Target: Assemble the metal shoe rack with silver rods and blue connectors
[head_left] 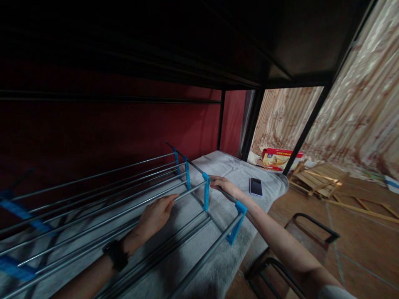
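A rack of grey metal tubes with blue plastic connectors lies across a grey blanket (pixel 235 170). My left hand (pixel 157 214), with a black watch (pixel 116 254) on its wrist, is closed around a metal tube (pixel 191 190) close to where it meets a blue connector (pixel 206 195). From the other side, my right hand (pixel 222 185) presses its bent fingers against that same connector, beside the dark end rod. Nearer to me, another blue connector (pixel 237 220) holds the end of a thicker tube. Part of the left fingers is hidden.
A phone (pixel 256 186) lies on the blanket to the right. Overhead is a dark bunk, its black post (pixel 308 128) at the corner. On the floor are a red and yellow box (pixel 277 160), wooden slatted pieces (pixel 319 178) and a black-framed chair (pixel 314 226).
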A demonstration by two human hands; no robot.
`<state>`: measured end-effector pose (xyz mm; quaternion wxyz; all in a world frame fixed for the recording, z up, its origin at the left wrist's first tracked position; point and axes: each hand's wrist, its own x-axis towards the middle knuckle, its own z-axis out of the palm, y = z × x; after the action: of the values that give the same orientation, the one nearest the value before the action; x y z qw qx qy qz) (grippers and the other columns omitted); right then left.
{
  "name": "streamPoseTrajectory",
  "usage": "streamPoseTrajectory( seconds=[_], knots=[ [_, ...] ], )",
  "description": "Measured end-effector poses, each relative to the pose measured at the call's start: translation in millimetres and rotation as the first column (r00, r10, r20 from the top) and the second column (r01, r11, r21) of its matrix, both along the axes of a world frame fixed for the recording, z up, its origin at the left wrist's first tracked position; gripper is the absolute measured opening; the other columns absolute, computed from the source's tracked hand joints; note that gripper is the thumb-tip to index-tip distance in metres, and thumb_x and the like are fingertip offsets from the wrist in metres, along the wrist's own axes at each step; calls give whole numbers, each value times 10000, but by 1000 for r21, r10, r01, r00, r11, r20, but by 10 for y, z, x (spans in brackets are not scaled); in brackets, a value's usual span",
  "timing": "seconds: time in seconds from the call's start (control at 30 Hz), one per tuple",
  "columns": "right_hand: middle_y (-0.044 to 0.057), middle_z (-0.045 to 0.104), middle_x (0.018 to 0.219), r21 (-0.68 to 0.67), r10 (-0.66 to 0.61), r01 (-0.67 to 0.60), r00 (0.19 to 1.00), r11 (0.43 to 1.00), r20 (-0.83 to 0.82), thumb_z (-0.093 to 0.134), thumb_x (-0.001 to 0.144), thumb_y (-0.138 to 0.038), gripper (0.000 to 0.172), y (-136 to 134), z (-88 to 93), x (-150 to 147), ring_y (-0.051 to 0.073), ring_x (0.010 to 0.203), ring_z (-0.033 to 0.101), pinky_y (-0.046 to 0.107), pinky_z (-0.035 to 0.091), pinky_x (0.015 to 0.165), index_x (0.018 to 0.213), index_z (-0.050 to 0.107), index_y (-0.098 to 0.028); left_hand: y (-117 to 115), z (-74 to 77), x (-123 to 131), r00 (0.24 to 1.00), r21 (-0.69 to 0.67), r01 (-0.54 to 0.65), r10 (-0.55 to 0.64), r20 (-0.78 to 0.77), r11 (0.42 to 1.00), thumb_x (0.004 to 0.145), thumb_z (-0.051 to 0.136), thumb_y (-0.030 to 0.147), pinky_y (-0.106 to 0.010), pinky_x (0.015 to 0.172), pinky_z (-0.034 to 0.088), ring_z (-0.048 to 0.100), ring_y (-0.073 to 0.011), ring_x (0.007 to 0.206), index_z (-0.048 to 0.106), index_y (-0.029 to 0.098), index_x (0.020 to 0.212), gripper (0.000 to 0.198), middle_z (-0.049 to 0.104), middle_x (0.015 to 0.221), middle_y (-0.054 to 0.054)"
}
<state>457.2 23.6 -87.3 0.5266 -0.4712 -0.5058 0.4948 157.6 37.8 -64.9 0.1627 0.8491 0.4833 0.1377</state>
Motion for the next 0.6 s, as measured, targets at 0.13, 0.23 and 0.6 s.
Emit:
streamPoseTrajectory(
  seconds=[0.13, 0.23, 0.6],
  knots=[
    [-5, 677, 864, -24, -21, 21, 1000, 1000, -18, 670, 667, -267, 435, 8, -24, 5, 178, 824, 573, 271, 471, 782, 1090, 745, -195, -2, -3, 2, 1000, -12, -10, 10, 0, 1000, 994, 376, 244, -382, 1107, 452, 619, -252, 1276, 614, 186, 1374, 452, 659, 1389, -91],
    [3, 687, 884, -39, -38, 36, 998, 999, -43, 682, 655, -258, 442, 11, -37, 5, 187, 841, 580, 278, 472, 784, 1087, 749, -193, 21, -35, -15, 999, -17, -8, 9, 36, 1000, 987, 390, 256, -381, 1106, 453, 619, -254, 1277, 629, 203, 1361, 447, 666, 1380, -85],
    [-1, 676, 848, 45, 35, -37, 998, 998, 45, 652, 696, -284, 288, -7, -2, 22, 164, 767, 519, 282, 432, 750, 935, 768, -172, 148, -37, -47, 992, -8, 63, -62, 113, 998, 966, 381, 312, -389, 1105, 458, 614, -267, 1283, 643, 177, 1355, 488, 668, 1373, -104]
  ],
)
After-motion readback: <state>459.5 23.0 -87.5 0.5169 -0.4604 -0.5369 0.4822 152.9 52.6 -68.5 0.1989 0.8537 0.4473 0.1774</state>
